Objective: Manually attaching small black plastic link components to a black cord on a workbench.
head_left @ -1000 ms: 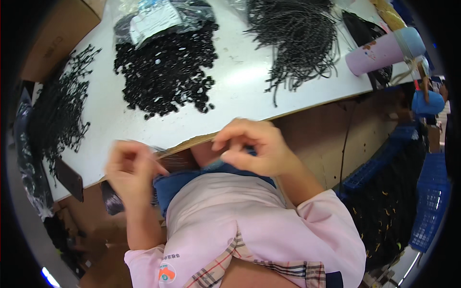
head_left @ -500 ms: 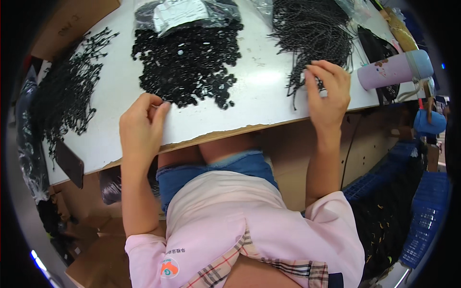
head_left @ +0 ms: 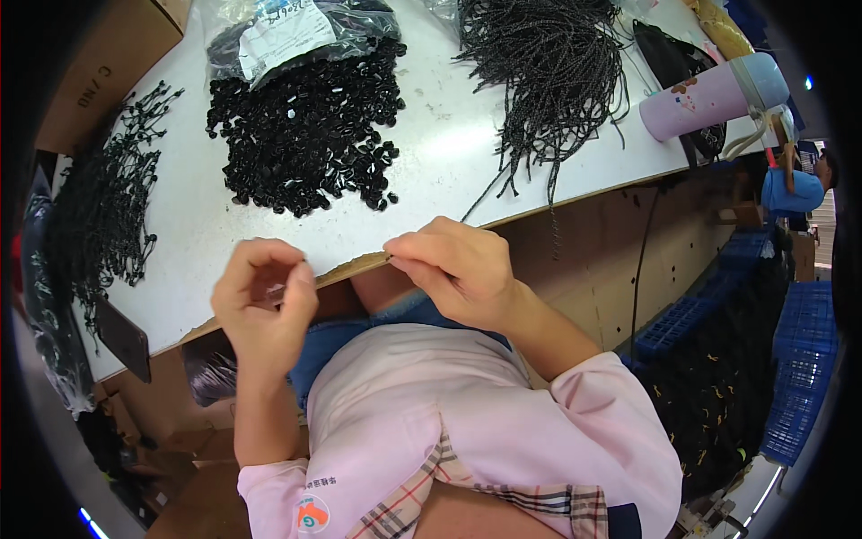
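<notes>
The white table [head_left: 449, 153] is holding big heaps unprocessed; your right hand [head_left: 458, 269] is pinching a cord [head_left: 485, 199], your left hand [head_left: 260, 301] curling, contents unclear.

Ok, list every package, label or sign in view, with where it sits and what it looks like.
Clear plastic bag: far end of the white table, behind the pile of black beads; crumpled, dark contents.
White paper label: on that bag; rectangular, dark print.
Cardboard box: far left, brown, dark markings.
No screens or signs visible.

Hands [head_left: 359, 287] pinching cord [head_left: 485, 199] at table edge [head_left: 584, 193]
</notes>
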### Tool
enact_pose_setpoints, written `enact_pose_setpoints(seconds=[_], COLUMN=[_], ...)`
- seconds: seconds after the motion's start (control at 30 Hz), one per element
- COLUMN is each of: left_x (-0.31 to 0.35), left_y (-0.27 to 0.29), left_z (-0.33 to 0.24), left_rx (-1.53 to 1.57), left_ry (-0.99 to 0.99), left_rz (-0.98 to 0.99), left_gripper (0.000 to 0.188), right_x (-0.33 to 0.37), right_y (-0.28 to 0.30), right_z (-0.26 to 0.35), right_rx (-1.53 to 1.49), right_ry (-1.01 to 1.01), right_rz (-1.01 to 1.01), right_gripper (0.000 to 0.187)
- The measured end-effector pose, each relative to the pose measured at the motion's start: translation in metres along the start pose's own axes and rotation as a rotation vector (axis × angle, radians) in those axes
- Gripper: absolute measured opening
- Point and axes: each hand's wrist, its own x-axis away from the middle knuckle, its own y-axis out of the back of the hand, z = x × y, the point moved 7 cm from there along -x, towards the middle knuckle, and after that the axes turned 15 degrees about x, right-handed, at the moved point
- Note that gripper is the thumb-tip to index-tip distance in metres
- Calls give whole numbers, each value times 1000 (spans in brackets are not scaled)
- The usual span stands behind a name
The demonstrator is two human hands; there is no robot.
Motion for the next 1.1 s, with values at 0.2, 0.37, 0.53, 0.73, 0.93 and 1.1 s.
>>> enact_pose_setpoints(seconds=[0.2,0.37,0.53,0.73,0.93,1.1], left_x=[9,20,24,24,23,22], left_y=[-18,-23,-30,-35,-37,-39], left_z=[9,16,19,8,8,6], left_rx=[337,438,400,213,268,248], left_ry=[55,207,160,-2,-3,-30], left_rz=[198,133,221,332,264,296], left_gripper=[17,20,24,24,21,21], right_x=[-3,8,14,12,13,8], right_y=[-16,-27,-32,-25,-22,-19], right_z=[16,-4,-9,-9,-11,-9], right_rx=[-179,-488,-765,-638,-662,-667], right_ry=[-33,-416,-609,-583,-565,-526], right_rz=[34,153,188,275,282,311], right_gripper=[20,14,11,7,6,5])
